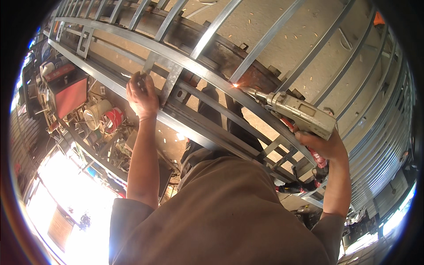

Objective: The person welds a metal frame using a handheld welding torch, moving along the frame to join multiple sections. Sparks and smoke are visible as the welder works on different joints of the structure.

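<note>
gripped in right hand (pixel 324 145), welding gun (pixel 304 115) sparks at rail (pixel 208 74) edge beside gaps (pixel 287 49)

Drab brown-grey cloth short-slv. top (pixel 207 216), approx. one tone throughout, w/ soft folds across the front. L. sleeve (pixel 131 210) & r. sleeve (pixel 329 229) same colour, both loose, ending abt. elbow ht. Forearms bare, slim; l. hand (pixel 143 99) & r. hand (pixel 327 145) bare too, no gloves. Dark, near-black cloth trousers (pixel 207 112), partly hidden, detail n/a.
</note>
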A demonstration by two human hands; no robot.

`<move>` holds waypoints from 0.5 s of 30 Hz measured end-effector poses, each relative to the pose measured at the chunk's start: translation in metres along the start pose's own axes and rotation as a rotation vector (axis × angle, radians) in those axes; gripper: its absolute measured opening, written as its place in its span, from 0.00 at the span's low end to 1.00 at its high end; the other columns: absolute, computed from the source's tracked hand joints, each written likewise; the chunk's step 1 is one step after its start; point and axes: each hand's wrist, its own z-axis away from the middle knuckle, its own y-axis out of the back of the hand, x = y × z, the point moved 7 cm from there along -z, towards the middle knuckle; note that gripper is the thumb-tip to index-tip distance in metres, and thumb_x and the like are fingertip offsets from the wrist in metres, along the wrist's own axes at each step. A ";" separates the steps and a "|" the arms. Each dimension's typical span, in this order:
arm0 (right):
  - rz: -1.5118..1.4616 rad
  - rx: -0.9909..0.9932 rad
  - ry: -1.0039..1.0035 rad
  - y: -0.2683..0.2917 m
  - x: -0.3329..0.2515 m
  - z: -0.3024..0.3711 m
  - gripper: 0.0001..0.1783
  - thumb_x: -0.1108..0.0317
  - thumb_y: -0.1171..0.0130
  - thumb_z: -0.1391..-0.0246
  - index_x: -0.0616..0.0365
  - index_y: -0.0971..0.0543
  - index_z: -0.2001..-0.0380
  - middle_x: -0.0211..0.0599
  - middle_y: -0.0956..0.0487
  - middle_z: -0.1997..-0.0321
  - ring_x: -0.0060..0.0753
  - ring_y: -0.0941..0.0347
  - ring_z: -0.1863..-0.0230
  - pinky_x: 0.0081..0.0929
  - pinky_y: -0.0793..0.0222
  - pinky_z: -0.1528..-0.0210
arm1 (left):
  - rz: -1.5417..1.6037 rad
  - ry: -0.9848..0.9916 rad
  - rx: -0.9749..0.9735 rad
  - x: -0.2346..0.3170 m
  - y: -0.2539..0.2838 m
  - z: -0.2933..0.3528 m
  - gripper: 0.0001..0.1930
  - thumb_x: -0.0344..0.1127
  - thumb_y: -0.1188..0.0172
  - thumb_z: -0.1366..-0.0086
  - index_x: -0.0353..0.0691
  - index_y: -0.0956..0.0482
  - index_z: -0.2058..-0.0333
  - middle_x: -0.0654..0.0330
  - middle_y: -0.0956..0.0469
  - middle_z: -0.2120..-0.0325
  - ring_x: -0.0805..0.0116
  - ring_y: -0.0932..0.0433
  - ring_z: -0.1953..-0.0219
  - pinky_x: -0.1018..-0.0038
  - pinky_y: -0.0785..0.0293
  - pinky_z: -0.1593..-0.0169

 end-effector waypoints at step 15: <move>0.194 -0.040 0.134 -0.014 -0.020 -0.009 0.40 0.69 0.29 0.45 0.59 0.30 0.29 0.37 0.17 0.40 0.25 0.22 0.42 0.26 0.28 0.37 | 0.010 -0.021 0.011 0.007 0.003 -0.002 0.19 0.43 0.36 0.29 0.40 0.22 0.45 0.54 0.18 0.58 0.52 0.20 0.56 0.58 0.24 0.49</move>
